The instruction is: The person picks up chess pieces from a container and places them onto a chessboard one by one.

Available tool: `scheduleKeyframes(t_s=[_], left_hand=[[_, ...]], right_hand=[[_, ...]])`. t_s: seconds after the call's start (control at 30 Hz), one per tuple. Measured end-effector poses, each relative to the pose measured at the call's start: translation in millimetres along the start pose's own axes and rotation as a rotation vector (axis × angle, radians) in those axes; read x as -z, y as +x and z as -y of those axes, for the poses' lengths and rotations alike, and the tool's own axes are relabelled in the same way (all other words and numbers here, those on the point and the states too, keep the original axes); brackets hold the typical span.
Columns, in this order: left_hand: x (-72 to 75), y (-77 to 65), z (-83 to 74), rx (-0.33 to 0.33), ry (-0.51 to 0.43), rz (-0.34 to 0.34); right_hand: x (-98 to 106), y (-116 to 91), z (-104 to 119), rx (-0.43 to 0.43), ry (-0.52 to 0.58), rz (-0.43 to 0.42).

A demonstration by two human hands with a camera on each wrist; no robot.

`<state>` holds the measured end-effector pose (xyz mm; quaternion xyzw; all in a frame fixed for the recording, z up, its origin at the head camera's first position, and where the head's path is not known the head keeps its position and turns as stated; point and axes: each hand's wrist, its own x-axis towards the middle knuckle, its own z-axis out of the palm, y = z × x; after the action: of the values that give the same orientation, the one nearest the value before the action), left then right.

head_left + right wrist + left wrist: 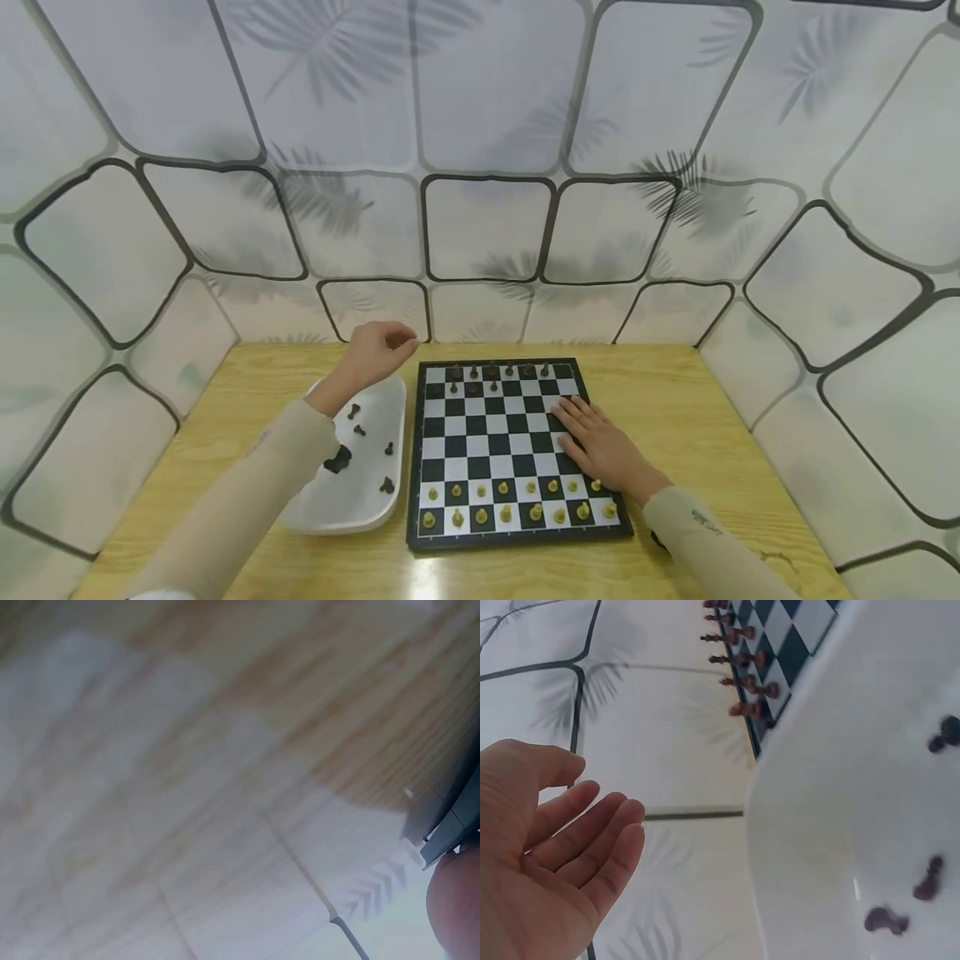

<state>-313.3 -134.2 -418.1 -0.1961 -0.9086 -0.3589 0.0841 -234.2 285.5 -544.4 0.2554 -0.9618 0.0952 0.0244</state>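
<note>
My left hand (378, 350) hovers above the far end of a white tray (333, 528), left of the chessboard (488, 444). In the left wrist view its fingers (604, 862) are loosely bent with nothing between them. Dark brown chess pieces stand along the board's far side, among them a pawn (493, 386). Two rows of yellowish pieces, one a pawn (503, 487), line the near side. My right hand (603, 446) rests with spread fingers on the board's right edge. Only a bit of that hand (456, 904) shows in the right wrist view.
Several dark pieces lie in the tray, including a small one (387, 485) and a black clump (338, 459) partly hidden by the left sleeve. Under everything is a wooden table (660, 387). A patterned fabric wall (487, 233) encloses its back and sides.
</note>
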Motion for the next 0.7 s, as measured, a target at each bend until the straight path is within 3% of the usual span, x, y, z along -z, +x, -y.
scheduleKeyframes(t_s=[0.37,0.7], left_hand=[[19.1,-30.7,31.7,0.079,0.082,0.106],[31.9,-47.7,44.7,0.121,0.123,0.245]], right_hand=[[0,0,0,0.007,0.009,-0.015],[-2,1,-1,-0.009,0.021,0.016]])
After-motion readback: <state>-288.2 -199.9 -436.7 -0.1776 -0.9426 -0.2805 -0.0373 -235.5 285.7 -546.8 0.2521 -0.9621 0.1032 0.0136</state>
